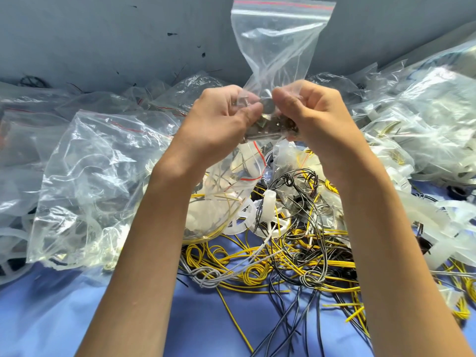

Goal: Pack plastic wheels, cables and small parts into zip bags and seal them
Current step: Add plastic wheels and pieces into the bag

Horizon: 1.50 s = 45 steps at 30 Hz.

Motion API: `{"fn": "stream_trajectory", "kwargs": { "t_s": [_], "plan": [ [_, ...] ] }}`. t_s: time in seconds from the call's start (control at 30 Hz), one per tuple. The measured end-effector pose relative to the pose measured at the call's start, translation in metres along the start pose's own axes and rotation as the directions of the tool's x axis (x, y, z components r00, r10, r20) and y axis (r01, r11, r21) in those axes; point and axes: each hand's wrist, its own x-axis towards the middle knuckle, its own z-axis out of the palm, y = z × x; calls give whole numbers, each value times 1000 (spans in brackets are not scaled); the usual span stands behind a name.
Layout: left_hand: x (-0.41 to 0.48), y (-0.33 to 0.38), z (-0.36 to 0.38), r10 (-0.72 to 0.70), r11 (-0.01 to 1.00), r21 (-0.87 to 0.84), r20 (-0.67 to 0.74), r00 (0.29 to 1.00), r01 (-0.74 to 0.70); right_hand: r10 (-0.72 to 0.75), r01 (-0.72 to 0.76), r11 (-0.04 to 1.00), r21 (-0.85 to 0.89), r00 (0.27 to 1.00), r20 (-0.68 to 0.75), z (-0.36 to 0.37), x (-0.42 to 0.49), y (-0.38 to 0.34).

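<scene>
Clear zip bag (279,39) with a red stripe at its mouth stands upright toward 12 o'clock, its bottom bunched round dark small parts (270,126), pinched between left hand (221,117) and right hand (316,114). Loose cables (283,261), yellow, black and grey, lie tangled at 5 to 6 o'clock, with a white spoked plastic wheel (247,220) lying among them. Filled bags (85,181) are heaped at 9 and 3 o'clock.

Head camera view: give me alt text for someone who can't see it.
The left hand and right hand grip the lower end of a clear zip bag holding small metal parts, its red-striped top standing up. Below lie tangled yellow and black cables, white plastic wheels and other clear bags on a blue table.
</scene>
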Motion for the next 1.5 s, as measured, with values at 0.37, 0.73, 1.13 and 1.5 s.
{"fn": "stream_trajectory", "kwargs": {
  "t_s": [0.37, 0.73, 1.13, 1.5],
  "plan": [
    [-2, 4, 3, 35, 997, 68, -92, 995, -28, -2, 15, 991, 131, 995, -97, 3, 1, -7],
    [-1, -7, -11, -44, 977, 213, 53, 998, 32, 107, -124, 989, 82, 977, 184, 0, -5, -1],
    [1, -20, -17, -99, 819, 559, -85, 991, 130, 149, -151, 988, -32, 988, -46, -2, 1, 3],
    [2, -19, -19, -101, 827, 534, -171, 980, 178, 236, -244, 966, 84, 967, 97, 10, 2, -1]
  ]
}}
